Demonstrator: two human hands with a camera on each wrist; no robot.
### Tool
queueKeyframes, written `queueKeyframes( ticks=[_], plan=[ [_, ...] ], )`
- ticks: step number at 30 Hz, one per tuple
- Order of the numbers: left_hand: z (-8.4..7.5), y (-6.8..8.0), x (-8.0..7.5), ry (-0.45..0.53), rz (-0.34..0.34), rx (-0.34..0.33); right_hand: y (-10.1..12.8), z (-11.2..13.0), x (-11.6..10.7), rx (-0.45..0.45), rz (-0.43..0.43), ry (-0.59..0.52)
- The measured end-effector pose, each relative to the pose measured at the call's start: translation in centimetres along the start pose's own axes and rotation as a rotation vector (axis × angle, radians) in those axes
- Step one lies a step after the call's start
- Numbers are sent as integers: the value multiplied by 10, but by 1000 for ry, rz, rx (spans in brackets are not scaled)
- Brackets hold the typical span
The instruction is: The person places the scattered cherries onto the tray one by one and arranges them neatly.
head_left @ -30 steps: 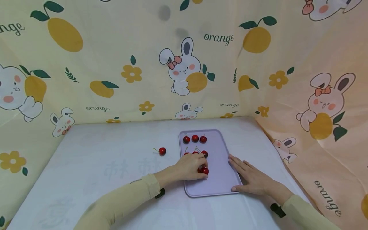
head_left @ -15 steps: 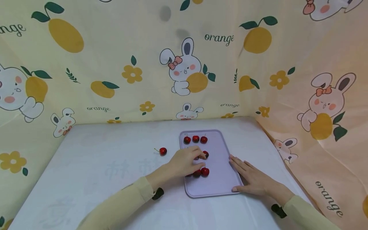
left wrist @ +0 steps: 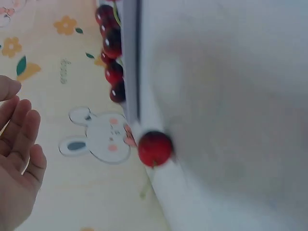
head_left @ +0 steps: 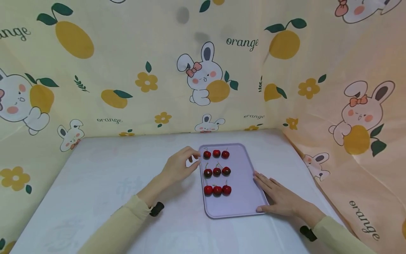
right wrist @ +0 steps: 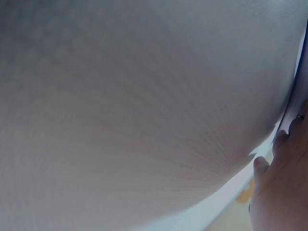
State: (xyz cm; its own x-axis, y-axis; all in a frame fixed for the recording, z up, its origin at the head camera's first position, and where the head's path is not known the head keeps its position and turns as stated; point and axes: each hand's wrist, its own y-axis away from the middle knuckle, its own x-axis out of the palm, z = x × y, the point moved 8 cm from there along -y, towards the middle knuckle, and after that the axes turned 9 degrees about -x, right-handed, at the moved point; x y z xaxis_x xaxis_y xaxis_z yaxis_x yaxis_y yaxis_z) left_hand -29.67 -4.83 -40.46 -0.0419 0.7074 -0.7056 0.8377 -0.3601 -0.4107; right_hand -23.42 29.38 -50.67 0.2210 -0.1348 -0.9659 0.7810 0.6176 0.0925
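Observation:
A lilac tray (head_left: 244,199) lies on the white table and holds red cherries (head_left: 217,171) in three rows of three. My left hand (head_left: 182,163) hovers just left of the tray's far corner, fingers loosely bent and holding nothing. It hides the table under it in the head view. The left wrist view shows a single loose cherry (left wrist: 155,148) on the table beside the tray rim (left wrist: 130,57), with my empty left palm (left wrist: 17,159) near it. My right hand (head_left: 279,197) lies flat on the table against the tray's right edge.
Cloth walls printed with rabbits and oranges (head_left: 203,74) close the table in at the back and on both sides. The white tabletop (head_left: 101,183) stretches left of the tray.
My left hand has come off the tray's near row and moved left and back, over the spot where the loose cherry lay. All three rows now show. The right hand stayed put.

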Motion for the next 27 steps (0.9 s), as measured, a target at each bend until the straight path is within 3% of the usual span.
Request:
queueKeyframes(
  ticks=[8, 16, 27],
  plan=[
    [31, 8, -11, -68, 14, -66, 1, 0, 0, -10, -5, -4],
    [59, 12, -2, -162, 141, -142, 1, 0, -1, -2, -7, -28],
    [80, 13, 13, -252, 223, -157, 2, -1, 0, -5, -9, -16]
  ],
)
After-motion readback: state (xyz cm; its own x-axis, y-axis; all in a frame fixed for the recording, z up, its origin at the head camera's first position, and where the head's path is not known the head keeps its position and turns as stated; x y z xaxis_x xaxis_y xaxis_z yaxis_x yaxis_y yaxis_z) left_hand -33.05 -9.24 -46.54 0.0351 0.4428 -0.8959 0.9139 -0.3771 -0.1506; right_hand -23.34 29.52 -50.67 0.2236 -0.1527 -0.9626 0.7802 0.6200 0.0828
